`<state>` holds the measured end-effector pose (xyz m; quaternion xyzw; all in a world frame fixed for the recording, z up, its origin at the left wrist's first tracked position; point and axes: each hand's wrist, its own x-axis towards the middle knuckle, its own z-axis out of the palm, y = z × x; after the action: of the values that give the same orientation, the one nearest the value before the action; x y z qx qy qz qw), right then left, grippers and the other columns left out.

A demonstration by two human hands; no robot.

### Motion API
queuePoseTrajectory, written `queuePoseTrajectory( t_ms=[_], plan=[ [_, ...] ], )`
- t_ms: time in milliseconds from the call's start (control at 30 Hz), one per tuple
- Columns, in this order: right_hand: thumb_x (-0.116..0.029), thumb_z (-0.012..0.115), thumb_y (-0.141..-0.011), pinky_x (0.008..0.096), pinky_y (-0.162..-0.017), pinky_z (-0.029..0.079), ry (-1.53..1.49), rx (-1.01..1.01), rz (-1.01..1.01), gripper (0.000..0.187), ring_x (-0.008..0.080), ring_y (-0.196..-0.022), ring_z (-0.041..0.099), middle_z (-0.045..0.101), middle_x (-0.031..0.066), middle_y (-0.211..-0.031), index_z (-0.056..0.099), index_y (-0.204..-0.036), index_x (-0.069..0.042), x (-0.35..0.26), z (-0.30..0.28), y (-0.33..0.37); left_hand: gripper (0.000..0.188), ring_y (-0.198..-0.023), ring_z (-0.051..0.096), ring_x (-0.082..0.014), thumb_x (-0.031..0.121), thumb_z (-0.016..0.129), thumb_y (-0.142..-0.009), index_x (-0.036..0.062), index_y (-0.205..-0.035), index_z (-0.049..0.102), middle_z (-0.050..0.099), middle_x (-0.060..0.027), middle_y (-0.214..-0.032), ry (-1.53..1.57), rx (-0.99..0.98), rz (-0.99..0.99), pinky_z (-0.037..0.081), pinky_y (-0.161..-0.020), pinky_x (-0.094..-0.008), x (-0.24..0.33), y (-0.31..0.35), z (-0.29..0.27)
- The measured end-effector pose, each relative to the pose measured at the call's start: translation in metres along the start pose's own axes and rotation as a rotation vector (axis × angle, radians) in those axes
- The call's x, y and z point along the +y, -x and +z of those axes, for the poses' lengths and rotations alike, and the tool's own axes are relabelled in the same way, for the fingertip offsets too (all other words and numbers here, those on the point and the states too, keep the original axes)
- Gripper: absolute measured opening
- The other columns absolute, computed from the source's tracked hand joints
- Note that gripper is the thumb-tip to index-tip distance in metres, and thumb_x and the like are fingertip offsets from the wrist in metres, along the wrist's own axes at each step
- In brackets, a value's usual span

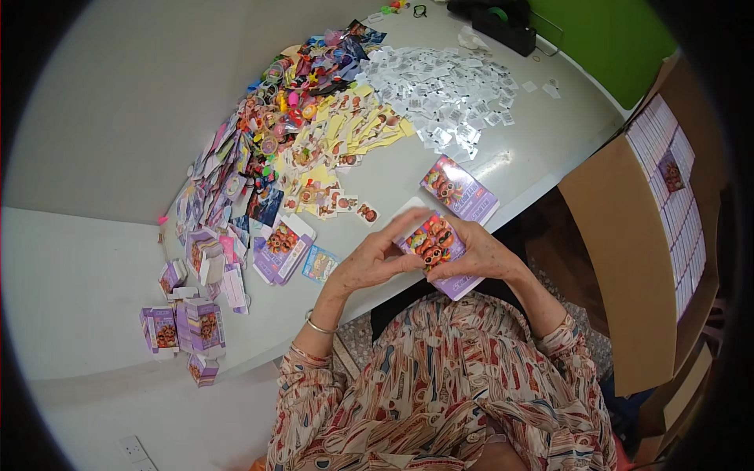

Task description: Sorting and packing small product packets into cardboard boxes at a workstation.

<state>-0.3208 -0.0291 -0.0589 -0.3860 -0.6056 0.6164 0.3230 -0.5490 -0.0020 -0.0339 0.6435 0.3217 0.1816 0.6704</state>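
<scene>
Patterned shirt (440, 377) foremost; left hand (375, 257) and right hand (485, 255) jointly gripping purple box (433, 240) near edge of surface (542, 118); uneven pressure could dent it or send it slipping against neighbouring box (462, 191)

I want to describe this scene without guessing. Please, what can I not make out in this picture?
All in the head view:
Held purple box: its underside faces away, and the left hand and right hand cover parts of its sides.
White labels: their print is too small.
Toy pile: its lower layers hide under the top ones.
Black device: cut off by the upper edge.
Carton: packed boxes hide its bottom.
</scene>
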Motion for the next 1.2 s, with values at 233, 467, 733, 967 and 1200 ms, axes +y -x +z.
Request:
queuePoseTrajectory(
  t_ms=[233,467,733,967,1200],
  plan=[
    [-0.024,0.087,-0.065,0.0298,-0.080,0.050,-0.039,0.014,-0.048,0.059,0.0129,-0.086,0.062,0.067,0.0083,-0.093,0.055,-0.109,0.000,0.003,0.000,-0.002,0.068,-0.117,0.054,-0.0201,0.018,0.066,-0.089,0.0068,-0.147,0.031,0.050,-0.0118,-0.137,-0.223,0.098,0.036,0.045,-0.096,-0.0340,0.001,0.002,0.014],
    [-0.023,0.087,-0.066,0.0290,-0.081,0.049,-0.126,0.041,0.015,0.060,0.0110,-0.089,0.061,0.067,0.0074,-0.097,0.055,-0.112,-0.001,0.005,-0.004,0.000,0.055,-0.118,0.055,-0.0323,0.014,0.066,-0.087,0.0022,-0.137,0.045,0.054,-0.0189,-0.130,-0.586,0.385,0.275,0.044,-0.098,-0.0356,0.013,0.000,0.037],
    [-0.023,0.087,-0.066,0.0296,-0.081,0.050,-0.047,0.022,0.012,0.060,0.0132,-0.088,0.062,0.067,0.0085,-0.095,0.055,-0.112,0.000,0.005,0.001,0.001,0.026,-0.089,0.060,-0.0065,0.009,0.061,-0.092,-0.0034,-0.115,0.064,0.068,-0.0037,-0.101,0.302,0.432,-0.074,0.049,-0.080,-0.0215,0.019,-0.003,0.022],
    [-0.016,0.087,-0.066,0.0259,-0.083,0.048,0.020,-0.001,0.078,0.061,0.0085,-0.089,0.057,0.064,0.0025,-0.097,0.055,-0.115,-0.001,0.001,0.000,0.005,0.024,-0.084,0.061,-0.0068,0.007,0.061,-0.092,-0.0027,-0.113,0.066,0.068,-0.0032,-0.098,0.272,0.519,-0.089,0.049,-0.074,-0.0196,0.004,-0.005,0.027],
    [-0.028,0.087,-0.065,0.0312,-0.075,0.049,0.034,0.026,0.060,0.054,0.0155,-0.081,0.061,0.065,0.0105,-0.087,0.054,-0.099,0.000,0.006,0.000,0.005,0.030,-0.089,0.066,-0.0203,-0.001,0.051,-0.092,-0.0025,-0.121,0.059,0.066,-0.0158,-0.112,-0.308,0.469,0.122,0.051,-0.078,-0.0283,0.005,0.006,0.043]
  ],
)
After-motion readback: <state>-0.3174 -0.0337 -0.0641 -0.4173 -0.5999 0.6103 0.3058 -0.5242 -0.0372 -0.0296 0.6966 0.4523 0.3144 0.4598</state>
